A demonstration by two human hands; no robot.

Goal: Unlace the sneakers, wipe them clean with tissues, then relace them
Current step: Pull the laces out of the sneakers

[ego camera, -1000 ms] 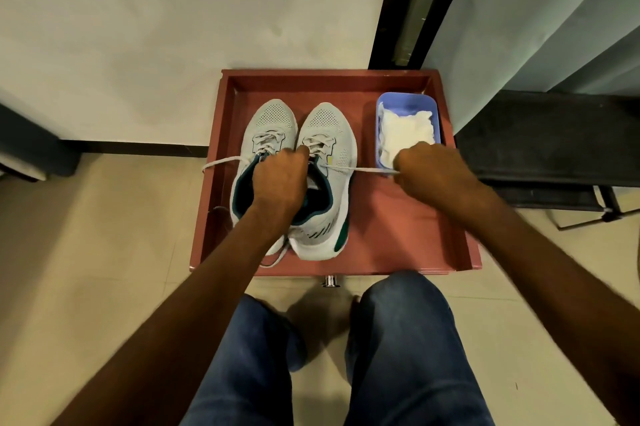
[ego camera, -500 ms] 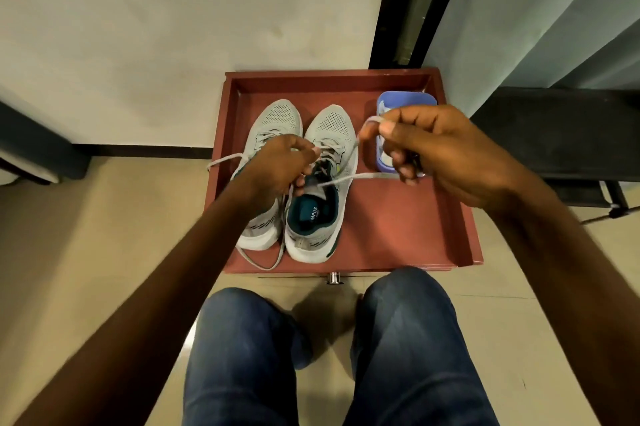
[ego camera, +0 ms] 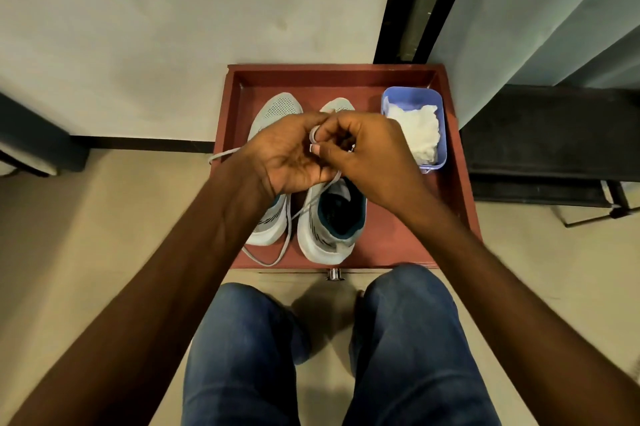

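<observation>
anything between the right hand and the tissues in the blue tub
Nothing visible does. The right hand, pinching the grey shoelace, sits just left of the blue plastic tub; the crumpled white tissues lie uncovered in it, open at the top.

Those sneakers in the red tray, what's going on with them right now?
A person is working on a shoelace above the right sneaker. The left hand and right hand meet over the shoe, both pinching the lace. The left sneaker sits beside it, its lace trailing loose. Both shoes sit in the red tray, next to a blue tub of tissues.
</observation>
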